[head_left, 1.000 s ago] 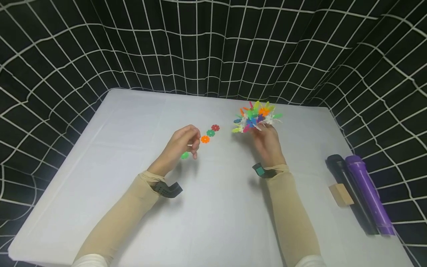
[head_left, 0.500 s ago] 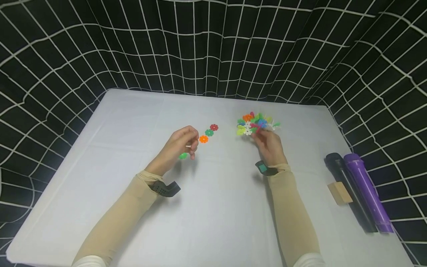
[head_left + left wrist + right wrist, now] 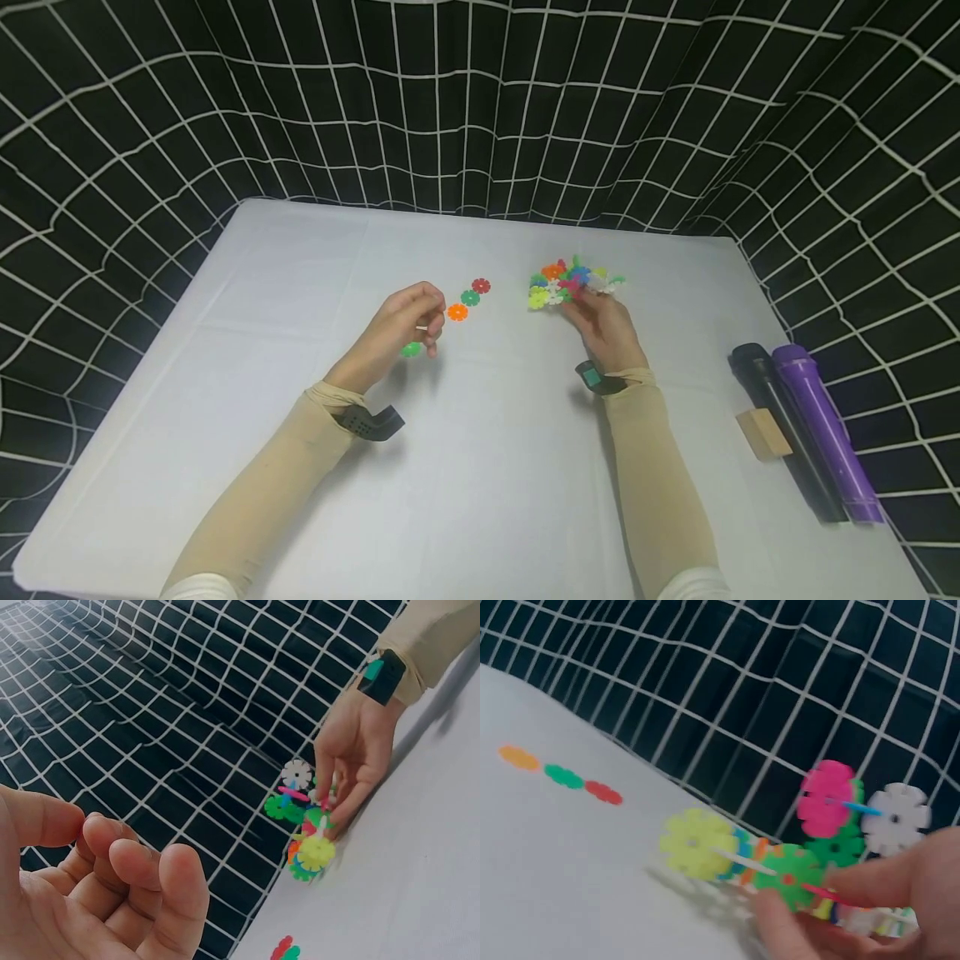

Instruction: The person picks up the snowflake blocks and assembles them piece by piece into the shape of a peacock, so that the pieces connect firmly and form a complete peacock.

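Observation:
My right hand (image 3: pixel 606 332) pinches a cluster of interlocked plastic snowflake discs (image 3: pixel 555 282), in many colours, close over the back right of the table. In the right wrist view a yellow disc (image 3: pixel 697 844) sticks out at the cluster's left end, with a pink disc (image 3: pixel 829 799) and a white disc (image 3: pixel 896 817) standing up behind. My left hand (image 3: pixel 405 329) hovers with loosely curled fingers; in the left wrist view nothing shows between thumb and fingers (image 3: pixel 184 877). Beside it lie flat loose discs: orange (image 3: pixel 457 312), green (image 3: pixel 470 297) and red (image 3: pixel 481 286). Another green disc (image 3: pixel 410 349) is partly hidden beneath the hand.
At the table's right edge lie a black tube (image 3: pixel 787 429) and a purple tube (image 3: pixel 825 433), side by side. A wooden block (image 3: pixel 764 433) sits against the black one. Dark cloth with a white grid (image 3: pixel 465 108) encloses the white table (image 3: pixel 480 467).
The disc cluster has been lowered and turned in my right hand, its bright spikes now showing more as flat discs. My left hand stays nearly still.

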The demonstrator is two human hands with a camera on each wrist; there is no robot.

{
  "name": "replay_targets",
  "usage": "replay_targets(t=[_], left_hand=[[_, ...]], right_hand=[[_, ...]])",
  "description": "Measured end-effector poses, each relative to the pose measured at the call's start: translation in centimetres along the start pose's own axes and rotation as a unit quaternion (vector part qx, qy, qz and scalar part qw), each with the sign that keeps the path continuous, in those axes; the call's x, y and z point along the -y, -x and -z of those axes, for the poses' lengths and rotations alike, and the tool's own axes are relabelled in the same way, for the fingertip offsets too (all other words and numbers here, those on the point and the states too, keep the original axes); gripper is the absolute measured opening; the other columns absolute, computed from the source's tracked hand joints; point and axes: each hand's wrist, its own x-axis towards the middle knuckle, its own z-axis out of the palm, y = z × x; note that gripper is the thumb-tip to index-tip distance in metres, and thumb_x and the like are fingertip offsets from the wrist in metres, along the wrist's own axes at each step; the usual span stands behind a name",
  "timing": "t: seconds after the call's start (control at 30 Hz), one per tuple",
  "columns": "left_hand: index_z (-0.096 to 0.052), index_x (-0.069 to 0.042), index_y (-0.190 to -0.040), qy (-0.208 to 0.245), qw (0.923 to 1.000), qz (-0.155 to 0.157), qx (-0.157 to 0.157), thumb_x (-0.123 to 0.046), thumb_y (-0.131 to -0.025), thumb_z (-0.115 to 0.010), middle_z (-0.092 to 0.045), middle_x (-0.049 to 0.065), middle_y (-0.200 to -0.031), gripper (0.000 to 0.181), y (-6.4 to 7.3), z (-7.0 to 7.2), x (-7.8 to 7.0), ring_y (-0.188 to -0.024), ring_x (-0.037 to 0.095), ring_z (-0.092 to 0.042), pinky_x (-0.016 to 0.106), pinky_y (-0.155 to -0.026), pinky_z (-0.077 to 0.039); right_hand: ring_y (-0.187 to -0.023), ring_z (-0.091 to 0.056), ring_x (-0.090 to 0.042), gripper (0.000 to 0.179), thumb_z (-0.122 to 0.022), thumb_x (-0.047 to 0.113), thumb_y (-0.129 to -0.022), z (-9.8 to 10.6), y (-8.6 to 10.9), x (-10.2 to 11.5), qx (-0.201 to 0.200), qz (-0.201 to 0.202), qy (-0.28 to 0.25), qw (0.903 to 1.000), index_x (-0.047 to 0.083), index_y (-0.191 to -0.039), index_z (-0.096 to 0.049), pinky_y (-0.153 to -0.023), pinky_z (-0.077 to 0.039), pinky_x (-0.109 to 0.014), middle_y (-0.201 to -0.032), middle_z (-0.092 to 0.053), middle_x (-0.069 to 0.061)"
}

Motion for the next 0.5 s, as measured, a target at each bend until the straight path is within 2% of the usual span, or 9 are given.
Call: replay_targets(t=[0.03, 0.1, 0.23, 0.3, 0.33, 0.37, 0.4, 0.47, 0.5], left_hand=[[-0.046, 0.008, -0.108, 0.0, 1.0, -0.001, 0.0, -0.025, -0.104, -0.044, -0.047, 0.002, -0.074, 0.033, 0.0, 0.0, 0.0, -0.068, 0.017, -0.048, 0.028, -0.059, -0.054], [-0.046, 0.007, -0.108, -0.001, 1.0, -0.001, 0.001, -0.025, -0.104, -0.044, -0.047, 0.002, -0.074, 0.032, 0.0, 0.1, 0.1, -0.068, 0.017, -0.047, 0.028, -0.06, -0.054], [-0.049, 0.002, -0.103, 0.001, 1.0, -0.003, 0.003, -0.025, -0.105, -0.044, -0.047, 0.002, -0.074, 0.027, -0.1, 0.3, 0.2, -0.067, 0.018, -0.047, 0.028, -0.06, -0.054], [-0.05, -0.002, -0.1, 0.001, 1.0, -0.003, 0.002, -0.025, -0.105, -0.044, -0.047, 0.002, -0.074, 0.024, -0.2, 0.4, 0.3, -0.068, 0.018, -0.047, 0.029, -0.06, -0.054], [-0.051, -0.004, -0.099, 0.001, 1.0, -0.003, 0.002, -0.025, -0.105, -0.044, -0.047, 0.002, -0.074, 0.022, -0.2, 0.4, 0.3, -0.068, 0.018, -0.047, 0.029, -0.06, -0.054], [-0.051, -0.006, -0.098, 0.001, 1.0, -0.003, 0.001, -0.025, -0.105, -0.044, -0.047, 0.002, -0.074, 0.021, -0.2, 0.4, 0.3, -0.068, 0.018, -0.047, 0.029, -0.06, -0.054], [-0.051, -0.005, -0.098, 0.0, 1.0, -0.002, 0.0, -0.025, -0.105, -0.044, -0.047, 0.002, -0.073, 0.022, -0.2, 0.5, 0.3, -0.068, 0.018, -0.047, 0.029, -0.06, -0.054], [-0.051, -0.005, -0.098, -0.001, 1.0, 0.0, -0.003, -0.025, -0.104, -0.045, -0.047, 0.001, -0.073, 0.022, -0.2, 0.6, 0.3, -0.068, 0.018, -0.047, 0.028, -0.06, -0.053], [-0.051, -0.004, -0.099, -0.002, 1.0, 0.001, -0.004, -0.025, -0.104, -0.045, -0.047, 0.001, -0.073, 0.023, -0.2, 0.6, 0.3, -0.068, 0.018, -0.047, 0.028, -0.06, -0.053]], right_hand=[[-0.116, -0.065, -0.026, 0.036, -0.067, 0.015, -0.098, 0.2, 0.1, -0.1, -0.002, 0.051, 0.134, 0.9897, -0.002, -0.129, -0.063, -0.102, -0.056, -0.038, -0.121, -0.067, -0.015], [-0.105, -0.07, -0.027, 0.033, -0.072, 0.019, -0.095, 0.8, 0.5, -0.2, -0.02, 0.147, 0.312, 0.9383, 0.0, -0.122, -0.07, -0.094, -0.058, -0.042, -0.111, -0.074, -0.015], [-0.098, -0.069, -0.017, 0.027, -0.075, 0.019, -0.093, 2.2, 1.0, 0.7, 0.04, 0.162, 0.327, 0.9303, 0.007, -0.117, -0.075, -0.092, -0.057, -0.035, -0.106, -0.077, -0.005], [-0.101, -0.07, -0.017, 0.031, -0.073, 0.017, -0.095, 2.8, 1.1, 1.4, 0.106, 0.056, 0.198, 0.9728, 0.005, -0.123, -0.071, -0.094, -0.057, -0.029, -0.112, -0.077, -0.006], [-0.105, -0.071, -0.017, 0.034, -0.071, 0.017, -0.096, 3.1, 1.1, 1.7, 0.124, -0.01, 0.109, 0.9862, 0.003, -0.126, -0.068, -0.097, -0.057, -0.027, -0.117, -0.076, -0.008], [-0.109, -0.071, -0.017, 0.037, -0.069, 0.017, -0.097, 3.5, 1.1, 2.0, 0.129, -0.08, 0.017, 0.9883, 0.002, -0.131, -0.065, -0.099, -0.056, -0.026, -0.121, -0.074, -0.009], [-0.112, -0.071, -0.017, 0.042, -0.068, 0.018, -0.098, 3.8, 1.2, 2.3, 0.115, -0.145, -0.067, 0.9804, 0.001, -0.135, -0.06, -0.099, -0.056, -0.026, -0.123, -0.073, -0.009], [-0.116, -0.071, -0.023, 0.05, -0.065, 0.019, -0.1, 4.4, 1.2, 2.8, 0.066, -0.248, -0.192, 0.9473, -0.001, -0.143, -0.05, -0.1, -0.056, -0.033, -0.126, -0.072, -0.013], [-0.115, -0.071, -0.023, 0.053, -0.065, 0.021, -0.1, 4.7, 1.3, 3.0, 0.058, -0.261, -0.194, 0.9437, 0.0, -0.145, -0.048, -0.099, -0.056, -0.033, -0.124, -0.073, -0.01]])
